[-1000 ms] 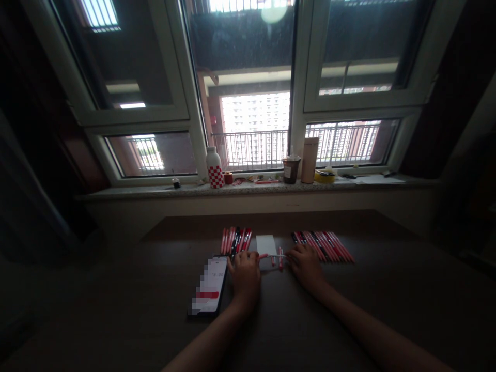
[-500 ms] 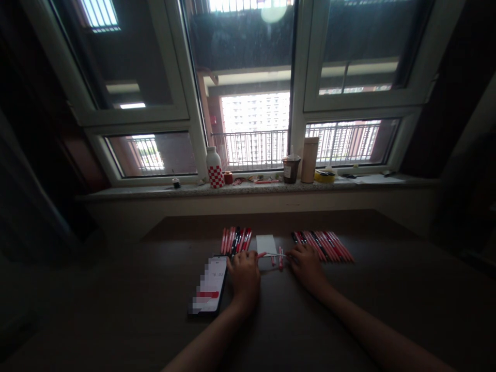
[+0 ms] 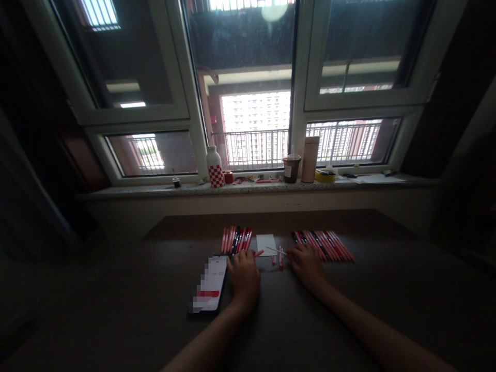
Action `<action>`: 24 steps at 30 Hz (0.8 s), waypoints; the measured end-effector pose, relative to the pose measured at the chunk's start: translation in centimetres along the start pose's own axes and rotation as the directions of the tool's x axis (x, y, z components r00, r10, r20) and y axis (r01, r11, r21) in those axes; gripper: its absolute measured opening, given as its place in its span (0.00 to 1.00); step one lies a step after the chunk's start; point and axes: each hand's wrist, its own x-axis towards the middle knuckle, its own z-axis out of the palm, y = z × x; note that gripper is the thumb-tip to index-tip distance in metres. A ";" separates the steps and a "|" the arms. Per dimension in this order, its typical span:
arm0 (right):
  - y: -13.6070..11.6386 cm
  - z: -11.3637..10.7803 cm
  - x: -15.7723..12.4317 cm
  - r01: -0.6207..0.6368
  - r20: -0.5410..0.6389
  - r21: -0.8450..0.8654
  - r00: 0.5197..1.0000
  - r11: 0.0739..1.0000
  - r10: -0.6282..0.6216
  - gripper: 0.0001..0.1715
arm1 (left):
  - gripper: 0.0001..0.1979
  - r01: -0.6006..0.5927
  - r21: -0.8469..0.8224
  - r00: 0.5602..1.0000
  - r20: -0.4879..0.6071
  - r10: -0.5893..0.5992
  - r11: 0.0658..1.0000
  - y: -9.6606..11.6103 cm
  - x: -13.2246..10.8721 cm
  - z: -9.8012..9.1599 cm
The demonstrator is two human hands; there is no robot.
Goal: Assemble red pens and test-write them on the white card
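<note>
Both my hands rest on a dark table (image 3: 349, 310). My left hand (image 3: 245, 276) is closed on a red pen barrel (image 3: 259, 253) that sticks out to the right of its fingers. My right hand (image 3: 307, 264) is closed and pinches a thin pale refill (image 3: 276, 250) that points left over a white paper slip (image 3: 266, 243). The barrel and the refill are apart. Small red pen parts (image 3: 279, 257) lie between the hands. A bunch of red and black pens (image 3: 236, 239) lies beyond my left hand. A longer row of red pens (image 3: 327, 245) lies beyond my right hand.
A phone (image 3: 210, 284) with a lit screen lies left of my left hand. On the window sill (image 3: 155, 190) stand a red-checked white bottle (image 3: 214, 167), a dark drink cup (image 3: 290, 169), a tall beige tumbler (image 3: 310, 159), a yellow tape roll (image 3: 324, 176) and papers (image 3: 374, 179).
The refill in my right hand has come out of the red barrel in my left hand and now tilts up to the left. Both hands have stayed nearly in place.
</note>
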 end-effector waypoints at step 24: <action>-0.1 0.0 0.0 0.011 0.005 0.011 1.000 1.000 -0.011 0.09 | 0.13 -0.022 0.036 0.998 0.051 0.021 0.999 0.1 -0.1 -0.3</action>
